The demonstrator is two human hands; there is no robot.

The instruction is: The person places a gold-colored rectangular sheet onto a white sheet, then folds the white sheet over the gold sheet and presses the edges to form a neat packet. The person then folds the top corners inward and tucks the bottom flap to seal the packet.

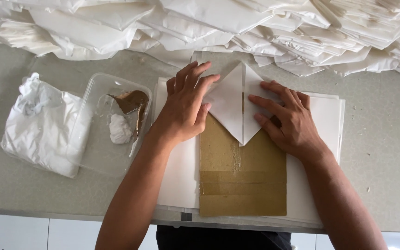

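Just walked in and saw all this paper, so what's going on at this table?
A person is folding a white paper sheet over a flat brown cardboard rectangle. The left hand and right hand press two corner flaps into a point. A clear plastic tub of brown paste sits left; folded white paper is heaped behind.
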